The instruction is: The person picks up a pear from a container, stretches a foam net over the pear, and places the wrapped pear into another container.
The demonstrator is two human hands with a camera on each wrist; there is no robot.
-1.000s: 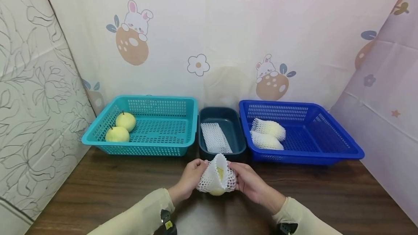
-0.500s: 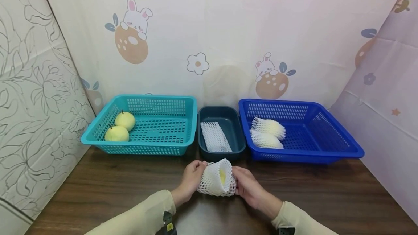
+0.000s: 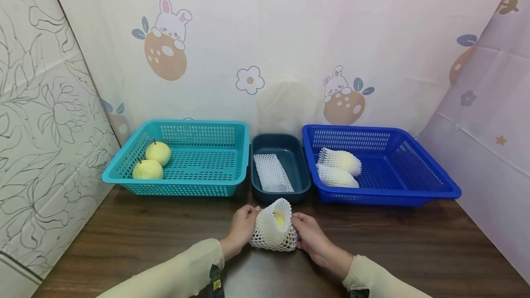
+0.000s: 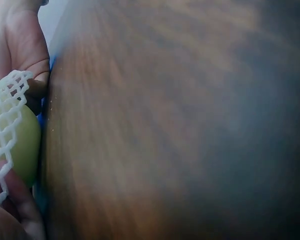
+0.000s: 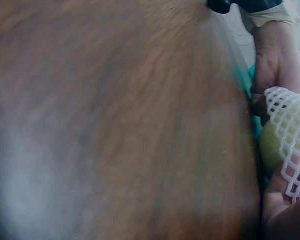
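Note:
Between my hands is a round yellow-green pear [image 3: 279,218] inside a white foam net sleeve [image 3: 267,233]. My left hand [image 3: 240,230] grips the net's left side, thumb on top. On the other side my right hand [image 3: 313,238] pinches the net near its open mouth. Yellow skin shows through that mouth in the head view. Both wrist views show bare pear [image 4: 31,145] beyond the net's edge, with fingers behind the mesh. Two bare pears [image 3: 148,169] sit in the teal basket [image 3: 207,187]; two netted pears [image 3: 337,177] lie in the blue basket [image 3: 389,197].
A small dark-blue tray [image 3: 300,169] stands between the baskets, with flat white foam nets [image 3: 273,173] in it. The three containers line the back of the brown wooden table [image 3: 165,224], before a printed curtain [image 3: 281,36].
The net has come down over the pear's near bottom, which stuck out of it in the head view. Its mouth has turned and now gapes up to the right. Both hands keep their hold.

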